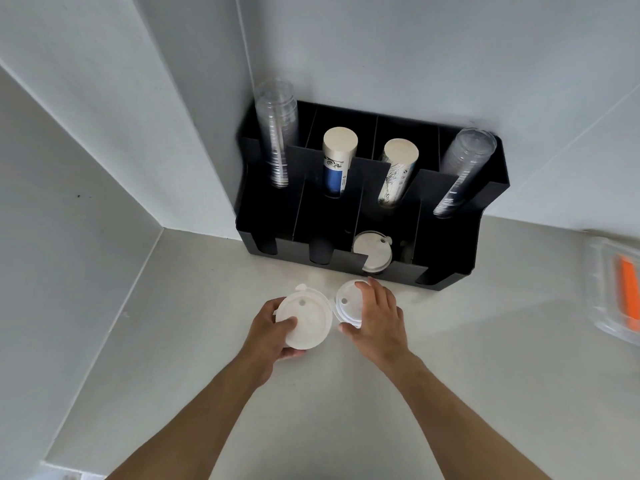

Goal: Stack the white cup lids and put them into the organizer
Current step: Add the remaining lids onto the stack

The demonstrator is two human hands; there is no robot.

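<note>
My left hand (273,330) grips a white cup lid stack (306,320) from its left side, thumb on top, just above the counter. Right beside it lies a second stack of white lids (346,303) on the counter, and my right hand (379,315) rests over its right half, fingers curled around its edge. The black organizer (446,268) stands in the corner behind them. Some white lids (372,252) sit in its third front slot from the left.
The organizer's back slots hold two stacks of clear cups (277,133) (464,168) and two stacks of paper cups (337,157) (396,171). A clear plastic box with orange contents (620,289) lies at the right edge. Walls close in on the left and behind.
</note>
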